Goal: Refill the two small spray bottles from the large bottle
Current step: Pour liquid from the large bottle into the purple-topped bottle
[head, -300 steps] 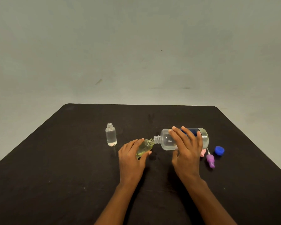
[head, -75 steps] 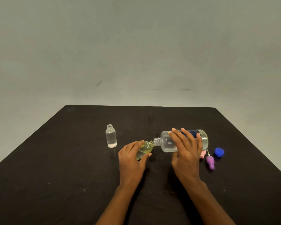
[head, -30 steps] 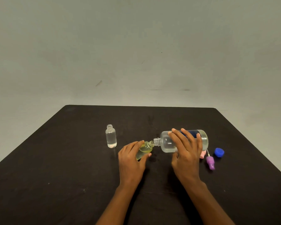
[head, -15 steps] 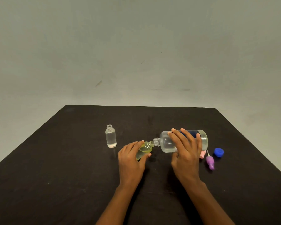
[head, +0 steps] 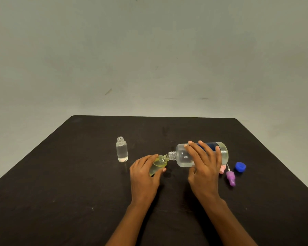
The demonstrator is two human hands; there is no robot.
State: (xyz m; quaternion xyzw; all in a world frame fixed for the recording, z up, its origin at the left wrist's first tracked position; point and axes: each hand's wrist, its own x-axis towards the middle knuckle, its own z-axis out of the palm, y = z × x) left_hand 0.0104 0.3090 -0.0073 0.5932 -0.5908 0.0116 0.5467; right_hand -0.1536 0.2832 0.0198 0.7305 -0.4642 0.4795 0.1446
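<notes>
A: halfway yet?
B: guessing so. right grip [head: 204, 166] wraps the tipped big bottle [head: 182, 158], left grip [head: 144, 173] holds the yellow bottle [head: 158, 163] at its mouth. clear bottle [head: 122, 150] further left, uncapped, fill unclear.

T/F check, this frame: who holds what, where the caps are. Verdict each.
1. The right hand grips the large bottle, which is tipped on its side. True.
2. The left hand holds the clear small bottle. False: it holds the yellowish small bottle; the clear one stands untouched.
3. The clear small bottle is upright and uncapped. True.
4. The blue cap is screwed onto the large bottle. False: it lies on the table, near the purple spray head.
</notes>
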